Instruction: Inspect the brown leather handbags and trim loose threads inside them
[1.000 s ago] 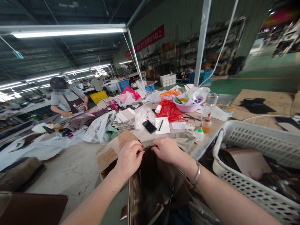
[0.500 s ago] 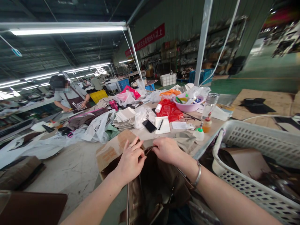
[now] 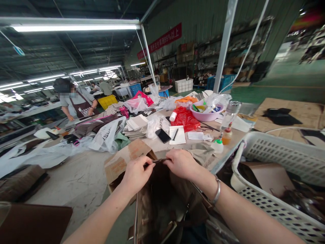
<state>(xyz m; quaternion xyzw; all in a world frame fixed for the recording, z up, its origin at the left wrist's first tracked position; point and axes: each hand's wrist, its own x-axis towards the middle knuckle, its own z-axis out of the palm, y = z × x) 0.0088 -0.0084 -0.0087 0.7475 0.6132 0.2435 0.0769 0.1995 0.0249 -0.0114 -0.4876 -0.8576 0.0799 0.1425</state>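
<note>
A brown bag (image 3: 162,200) gapes open below my hands, its dark inside facing me. My left hand (image 3: 138,173) pinches the far edge of the bag between thumb and fingers. A short way to the right, my right hand (image 3: 180,162) grips the same edge, and a narrow dark strip of it spans the gap between them. A bracelet circles the right wrist. Just behind the left hand sits an open cardboard box (image 3: 127,157). The bag's lower part falls outside the view.
A white perforated basket (image 3: 276,200) holding brown pieces stands at right. On the table lie a phone (image 3: 163,135), a notepad (image 3: 180,138) with a pen, small bottles (image 3: 217,146) and a purple basin (image 3: 207,115). A co-worker (image 3: 78,101) stands at the far left.
My left hand's fingers, spread half a second ago, have closed onto the bag's edge. My right hand keeps its grip in nearly the same place.
</note>
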